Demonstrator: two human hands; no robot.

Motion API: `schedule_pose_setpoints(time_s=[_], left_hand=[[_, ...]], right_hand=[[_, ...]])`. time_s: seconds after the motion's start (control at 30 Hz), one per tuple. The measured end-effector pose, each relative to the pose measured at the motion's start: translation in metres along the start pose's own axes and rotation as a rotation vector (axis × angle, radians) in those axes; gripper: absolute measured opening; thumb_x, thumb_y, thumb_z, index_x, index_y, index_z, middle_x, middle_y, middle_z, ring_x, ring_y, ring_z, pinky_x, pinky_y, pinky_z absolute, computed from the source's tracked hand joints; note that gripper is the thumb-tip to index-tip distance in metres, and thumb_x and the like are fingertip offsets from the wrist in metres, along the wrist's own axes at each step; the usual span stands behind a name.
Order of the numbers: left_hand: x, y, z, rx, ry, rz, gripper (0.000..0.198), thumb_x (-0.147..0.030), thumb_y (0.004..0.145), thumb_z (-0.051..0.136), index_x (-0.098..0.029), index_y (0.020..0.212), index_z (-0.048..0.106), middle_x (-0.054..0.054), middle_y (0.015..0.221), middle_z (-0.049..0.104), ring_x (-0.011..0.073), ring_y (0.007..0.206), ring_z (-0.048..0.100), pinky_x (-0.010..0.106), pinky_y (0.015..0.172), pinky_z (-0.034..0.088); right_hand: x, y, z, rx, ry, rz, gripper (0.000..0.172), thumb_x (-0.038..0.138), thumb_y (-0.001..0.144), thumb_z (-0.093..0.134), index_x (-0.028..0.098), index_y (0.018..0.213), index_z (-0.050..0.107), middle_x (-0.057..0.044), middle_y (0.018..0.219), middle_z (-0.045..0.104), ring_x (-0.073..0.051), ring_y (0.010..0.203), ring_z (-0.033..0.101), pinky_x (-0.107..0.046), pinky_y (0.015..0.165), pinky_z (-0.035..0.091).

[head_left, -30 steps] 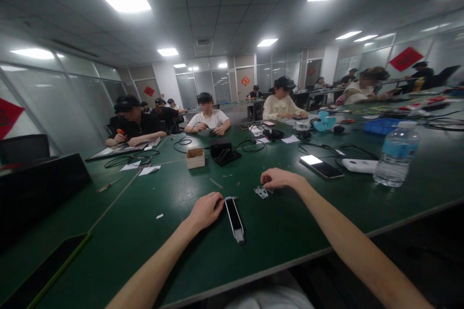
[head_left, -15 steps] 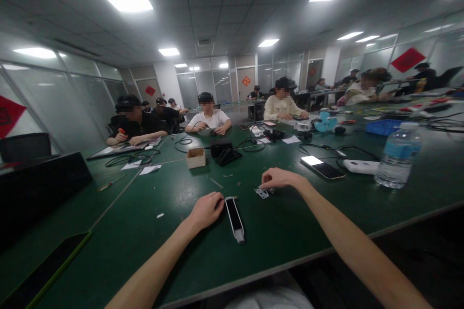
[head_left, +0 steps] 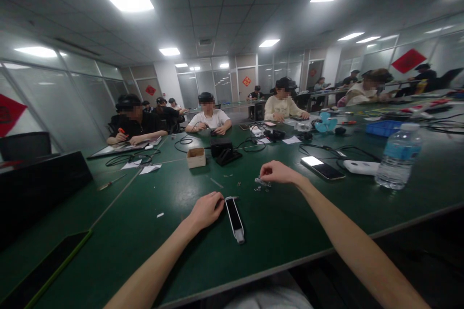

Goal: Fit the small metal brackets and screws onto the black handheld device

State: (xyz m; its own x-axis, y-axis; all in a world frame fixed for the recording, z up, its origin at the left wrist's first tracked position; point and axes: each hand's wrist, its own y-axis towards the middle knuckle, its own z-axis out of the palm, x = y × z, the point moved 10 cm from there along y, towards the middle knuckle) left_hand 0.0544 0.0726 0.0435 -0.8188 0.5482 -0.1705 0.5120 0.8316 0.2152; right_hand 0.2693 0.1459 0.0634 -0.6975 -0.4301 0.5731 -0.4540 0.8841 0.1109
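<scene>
My left hand [head_left: 207, 210] rests on the green table [head_left: 130, 251], its fingers curled together at the upper left edge of a slim white device with a long black screen [head_left: 235, 218]. What those fingers hold, if anything, is hidden. A short thin piece [head_left: 235, 197] lies at the device's top end. Farther right, my right hand [head_left: 280, 173] is closed in a pinch on a small pale, silvery piece [head_left: 259, 181], raised slightly off the table. Several tiny ring-like parts [head_left: 258, 189] lie beneath it, too small to name.
A phone [head_left: 322, 167], a white case-like object [head_left: 360, 167] and a water bottle [head_left: 398, 157] stand to the right. Ahead are an open cardboard box [head_left: 196, 158], a black stand [head_left: 223, 150] and cables. A dark screen [head_left: 47, 193] is at left. Co-workers sit across the table.
My right hand has moved slightly up and lifted the pale piece, which lay flat before. Tiny parts now show on the table under it. My left hand and the device stay put.
</scene>
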Motion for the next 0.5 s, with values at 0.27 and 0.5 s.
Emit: schedule_pose_setpoints(time_s=[0.27,0.5], left_hand=[[0.0,0.0,0.0,-0.002,0.002,0.011,0.021,-0.03,0.092,0.038,-0.02,0.095,0.057,0.004,0.091,0.063,0.0164,0.08,0.06,0.026,0.07,0.043],[0.0,0.0,0.0,-0.012,0.025,0.023,0.021,-0.029,0.092,0.038,-0.02,0.095,0.057,0.004,0.091,0.063,0.0166,0.081,0.06,0.026,0.07,0.043]], right_hand=[[-0.035,0.006,-0.021,-0.22,-0.342,0.17,0.012,0.021,0.077,0.055,0.017,0.079,0.067,-0.004,0.081,0.069,-0.015,0.074,0.062,-0.022,0.063,0.041],[-0.062,0.006,-0.008,-0.073,-0.469,0.315,0.014,0.012,0.075,0.057,0.017,0.082,0.068,-0.008,0.088,0.069,-0.019,0.084,0.063,-0.024,0.068,0.042]])
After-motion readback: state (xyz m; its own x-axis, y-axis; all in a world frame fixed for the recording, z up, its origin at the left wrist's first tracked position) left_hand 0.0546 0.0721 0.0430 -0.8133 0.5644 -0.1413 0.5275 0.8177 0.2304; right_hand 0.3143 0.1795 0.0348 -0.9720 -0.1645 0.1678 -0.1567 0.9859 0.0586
